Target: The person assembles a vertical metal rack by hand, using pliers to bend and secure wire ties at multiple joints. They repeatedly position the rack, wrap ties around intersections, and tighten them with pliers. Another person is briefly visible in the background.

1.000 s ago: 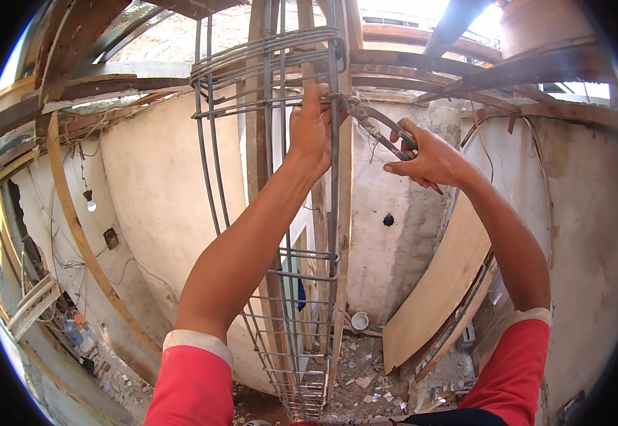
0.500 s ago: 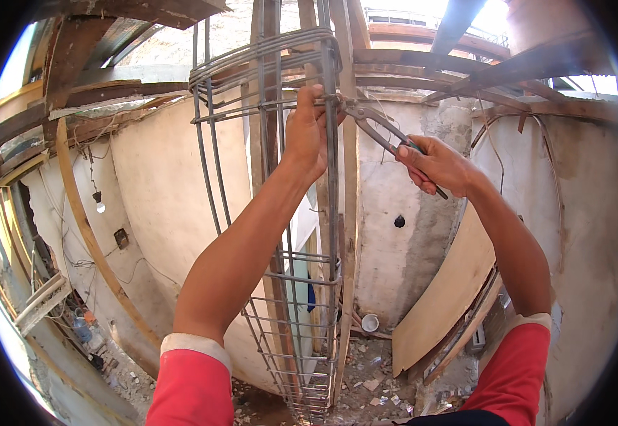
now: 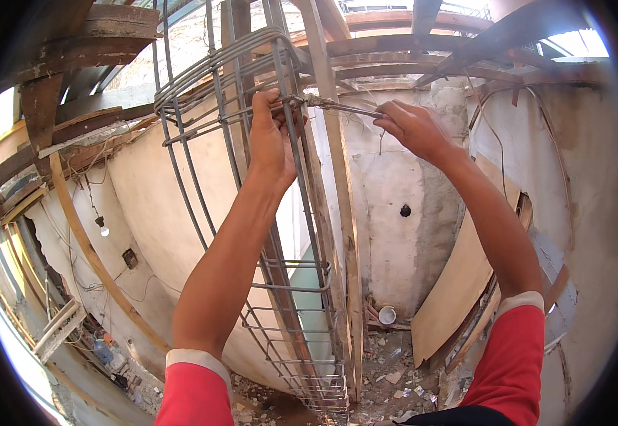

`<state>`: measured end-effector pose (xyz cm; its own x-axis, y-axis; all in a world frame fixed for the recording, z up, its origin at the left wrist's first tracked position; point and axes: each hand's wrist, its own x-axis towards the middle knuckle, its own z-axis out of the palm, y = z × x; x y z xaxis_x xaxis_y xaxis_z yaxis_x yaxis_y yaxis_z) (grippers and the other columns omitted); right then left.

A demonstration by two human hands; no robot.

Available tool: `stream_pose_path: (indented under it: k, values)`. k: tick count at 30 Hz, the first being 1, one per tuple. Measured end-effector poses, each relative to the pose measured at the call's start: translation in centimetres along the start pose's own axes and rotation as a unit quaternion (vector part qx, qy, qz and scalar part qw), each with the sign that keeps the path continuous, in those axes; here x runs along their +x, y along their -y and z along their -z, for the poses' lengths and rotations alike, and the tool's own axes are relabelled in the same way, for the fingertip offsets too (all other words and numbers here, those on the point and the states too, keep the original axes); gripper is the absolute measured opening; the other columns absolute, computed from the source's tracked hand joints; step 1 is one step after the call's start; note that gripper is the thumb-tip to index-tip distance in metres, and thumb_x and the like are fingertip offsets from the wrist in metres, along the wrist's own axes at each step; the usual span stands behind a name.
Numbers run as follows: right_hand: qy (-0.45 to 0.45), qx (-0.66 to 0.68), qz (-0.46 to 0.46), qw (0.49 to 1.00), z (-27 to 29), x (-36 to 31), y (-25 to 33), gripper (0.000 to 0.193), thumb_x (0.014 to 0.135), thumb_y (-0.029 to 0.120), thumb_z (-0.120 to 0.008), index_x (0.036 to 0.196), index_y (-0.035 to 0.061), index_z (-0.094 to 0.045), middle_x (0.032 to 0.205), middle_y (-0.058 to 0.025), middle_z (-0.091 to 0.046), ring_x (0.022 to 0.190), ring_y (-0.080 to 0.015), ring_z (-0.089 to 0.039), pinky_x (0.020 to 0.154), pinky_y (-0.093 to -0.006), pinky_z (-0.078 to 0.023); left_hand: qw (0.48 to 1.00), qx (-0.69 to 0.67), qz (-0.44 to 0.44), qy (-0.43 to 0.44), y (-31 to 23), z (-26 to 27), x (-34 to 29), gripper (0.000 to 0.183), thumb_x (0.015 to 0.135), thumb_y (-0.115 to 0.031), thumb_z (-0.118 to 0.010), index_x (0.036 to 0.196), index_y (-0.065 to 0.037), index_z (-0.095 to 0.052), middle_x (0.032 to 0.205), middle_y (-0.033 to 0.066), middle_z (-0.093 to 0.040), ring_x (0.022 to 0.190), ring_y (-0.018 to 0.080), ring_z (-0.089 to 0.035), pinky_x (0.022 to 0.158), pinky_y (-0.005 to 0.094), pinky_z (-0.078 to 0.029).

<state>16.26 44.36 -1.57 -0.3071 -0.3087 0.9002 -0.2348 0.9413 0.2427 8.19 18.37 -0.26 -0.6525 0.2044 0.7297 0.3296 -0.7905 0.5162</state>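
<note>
A tall steel rebar cage (image 3: 308, 206) stands upright before me, with several stirrups bunched near its top. My left hand (image 3: 273, 145) is raised inside its upper part, fingers curled round a stirrup close to a corner bar. To the right, my right hand (image 3: 417, 131) is closed on the handles of metal pincers (image 3: 348, 108). The pincers lie nearly level, seen edge-on, their jaws at the corner where stirrup and bar meet. Whatever the jaws bite on is too small to make out.
Wooden posts (image 3: 347, 213) rise beside the cage, and beams (image 3: 394, 46) cross overhead. A curved plywood sheet (image 3: 465, 266) leans at the right wall. Rubble (image 3: 387, 369) and a white bucket (image 3: 387, 314) lie below. At left hangs a light bulb (image 3: 103, 230).
The pincers have turned from slanting with both handles visible to nearly level and edge-on. My right hand has risen and rolled over. My left hand keeps its hold; the view has shifted.
</note>
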Motion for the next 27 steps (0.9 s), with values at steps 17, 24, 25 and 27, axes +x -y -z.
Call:
stream_pose_path:
  k: [17, 24, 25, 27]
  values:
    - [-0.034, -0.091, -0.025, 0.995, -0.2, -0.2, 4.4, 0.034, 0.104, 0.029, -0.058, 0.132, 0.0107, -0.062, 0.092, -0.0148, -0.070, 0.087, -0.0347, -0.070, 0.076, -0.0464, -0.056, 0.997, 0.037, -0.063, -0.007, 0.9, 1.1, 0.7, 0.058, 0.088, -0.058, -0.064, 0.105, -0.005, -0.048, 0.102, 0.0120, -0.050, 0.099, 0.0245, -0.050, 0.095, 0.0405, -0.042]
    - [-0.114, -0.020, 0.034, 0.993, -4.4, 1.1, 2.0, 0.033, 0.103, 0.034, -0.061, 0.123, 0.0086, -0.064, 0.088, -0.0129, -0.070, 0.083, -0.0307, -0.071, 0.073, -0.0433, -0.056, 0.998, 0.058, -0.031, -0.012, 0.3, 1.8, 0.7, 0.063, 0.086, -0.061, -0.064, 0.110, -0.005, -0.048, 0.105, 0.0108, -0.050, 0.100, 0.0241, -0.049, 0.095, 0.0398, -0.040]
    - [-0.123, -0.014, 0.020, 0.992, -5.2, 1.4, 1.5, 0.032, 0.099, 0.035, -0.067, 0.118, 0.0088, -0.065, 0.085, -0.0115, -0.070, 0.079, -0.0295, -0.071, 0.070, -0.0425, -0.055, 0.997, 0.068, -0.020, -0.007, 0.2, 1.5, 0.5, 0.063, 0.086, -0.061, -0.065, 0.110, -0.005, -0.048, 0.105, 0.0100, -0.050, 0.100, 0.0234, -0.049, 0.096, 0.0390, -0.040]
    - [-0.141, 0.004, -0.006, 0.990, -7.4, 2.3, 0.7, 0.034, 0.091, 0.037, -0.077, 0.108, 0.0091, -0.067, 0.078, -0.0087, -0.071, 0.072, -0.0273, -0.071, 0.066, -0.0410, -0.054, 0.996, 0.093, 0.000, -0.001, -0.3, 1.1, 0.0, 0.064, 0.085, -0.062, -0.065, 0.111, -0.005, -0.049, 0.105, 0.0085, -0.050, 0.100, 0.0220, -0.049, 0.096, 0.0373, -0.040]
